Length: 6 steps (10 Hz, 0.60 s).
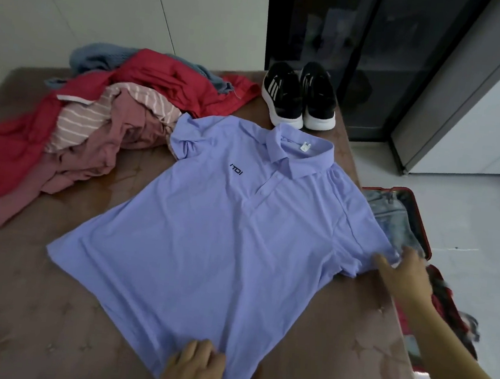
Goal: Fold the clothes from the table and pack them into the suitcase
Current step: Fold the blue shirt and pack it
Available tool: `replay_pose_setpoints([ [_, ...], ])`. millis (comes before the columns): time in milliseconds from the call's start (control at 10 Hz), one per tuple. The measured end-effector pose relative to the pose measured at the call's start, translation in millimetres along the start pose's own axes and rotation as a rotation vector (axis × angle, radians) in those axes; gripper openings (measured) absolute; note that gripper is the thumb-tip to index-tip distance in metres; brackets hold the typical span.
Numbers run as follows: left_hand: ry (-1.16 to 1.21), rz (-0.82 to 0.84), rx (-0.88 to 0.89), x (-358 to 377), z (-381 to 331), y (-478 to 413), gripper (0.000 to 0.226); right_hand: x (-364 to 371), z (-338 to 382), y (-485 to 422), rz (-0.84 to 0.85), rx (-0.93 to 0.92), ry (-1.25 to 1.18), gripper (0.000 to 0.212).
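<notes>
At the near edge of the brown patterned table [14,303], your left hand [190,365] lies palm down on the hem of the light blue short-sleeved polo shirt [238,234]. Fingers relaxed, close together, pressing the cloth flat.

Your right hand [403,273] reaches out to the right, at the end of the shirt's right-side sleeve, by the table's right edge. Thumb lies on the sleeve cloth. The hand is motion-blurred; cannot tell whether it pinches the sleeve or only touches it.

The shirt is spread front-up across the middle of the table, collar at the far end, hem toward you. Small dark lettering on the chest. The left-side sleeve is bunched against the heap beside it.

Left and far-left of the shirt: a loose heap of unfolded clothes. A dusty pink garment [117,144] is nearest the shirt, a pink-and-white striped piece [80,119] lies on it, a red garment [167,79] sprawls over and behind both, and a grey-blue knit [102,56] is at the far back.

Far right corner of the table: a pair of black sneakers with white soles [298,98], side by side, just beyond the collar.

On the pale floor right of the table: an open red hard-shell suitcase [423,226]. Folded light denim [394,216] lies in its far part; darker mixed fabric sits nearer you, too blurred to identify.

Beyond the table: a dark glass-fronted cabinet [365,47].
</notes>
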<state>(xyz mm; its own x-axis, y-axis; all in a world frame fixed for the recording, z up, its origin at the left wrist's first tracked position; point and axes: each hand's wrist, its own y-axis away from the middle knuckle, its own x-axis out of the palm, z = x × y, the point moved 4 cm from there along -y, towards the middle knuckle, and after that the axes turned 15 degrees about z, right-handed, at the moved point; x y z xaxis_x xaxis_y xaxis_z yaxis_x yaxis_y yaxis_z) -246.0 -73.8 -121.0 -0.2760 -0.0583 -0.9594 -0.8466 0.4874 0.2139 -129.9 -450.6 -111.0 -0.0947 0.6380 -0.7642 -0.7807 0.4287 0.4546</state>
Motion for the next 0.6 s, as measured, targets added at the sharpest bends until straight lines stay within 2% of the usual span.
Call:
replay_pose_setpoints([
  [100, -0.068, 0.070, -0.086, 11, -12, 1, 0.027, -9, -2, -10, 0.090, -0.074, -0.064, 0.030],
  [200, -0.099, 0.013, -0.087, 15, -11, 8, 0.032, -29, 5, -14, 0.046, -0.205, -0.189, 0.020],
  [300, -0.038, -0.041, -0.206, 50, 10, 29, 0.045, -42, 14, -25, 0.073, -0.291, -0.126, 0.018],
  [400, 0.326, -0.293, -0.429, 68, 37, 48, 0.025, -54, 31, -31, 0.176, -0.369, -0.102, 0.021],
  [500, 0.741, -0.310, -0.580, 29, 37, 44, 0.088, -65, 50, -43, 0.244, -0.401, -0.091, 0.021],
  [600, 0.702, 0.059, -0.462, -10, 39, 31, 0.053, -64, 75, -55, 0.311, -0.428, -0.094, 0.021],
])
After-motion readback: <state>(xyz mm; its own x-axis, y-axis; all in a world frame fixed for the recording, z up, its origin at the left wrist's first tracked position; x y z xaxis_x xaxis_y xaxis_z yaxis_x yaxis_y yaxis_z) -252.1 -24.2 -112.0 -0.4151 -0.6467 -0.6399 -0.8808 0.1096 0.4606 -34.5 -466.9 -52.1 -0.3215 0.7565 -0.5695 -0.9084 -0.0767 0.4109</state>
